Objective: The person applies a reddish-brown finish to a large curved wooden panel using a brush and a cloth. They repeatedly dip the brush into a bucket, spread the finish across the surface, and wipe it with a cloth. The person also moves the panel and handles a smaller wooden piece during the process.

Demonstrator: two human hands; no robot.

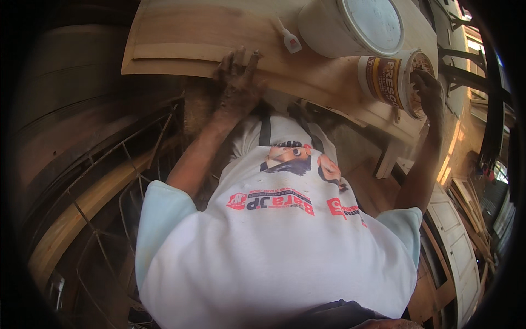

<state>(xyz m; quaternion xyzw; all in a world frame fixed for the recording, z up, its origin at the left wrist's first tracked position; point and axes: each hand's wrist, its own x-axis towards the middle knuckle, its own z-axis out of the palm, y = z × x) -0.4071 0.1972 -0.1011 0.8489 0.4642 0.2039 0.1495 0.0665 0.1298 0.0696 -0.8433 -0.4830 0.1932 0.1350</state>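
My left hand (239,85) rests at the near edge of a pale wooden board (186,27), its fingers spread and holding nothing. At the right, my right hand (428,90) is at the mouth of a labelled plastic tub (378,79) in yellow, white and dark red, with brownish stuff smeared inside its rim. The fingers of this hand are curled, and their tips are partly hidden at the tub's opening. Whatever they hold is too small or hidden to make out. A small white glue bottle (291,43) with a thin nozzle lies on the board between the hands.
Beside the labelled tub stands a larger white bucket (323,27) with a pale lid (375,24). A wooden strip (175,52) lies along the board's left near edge. Metal rods (126,148) form a frame at the left. Pale panelled doors (457,247) and timber pieces are at the right.
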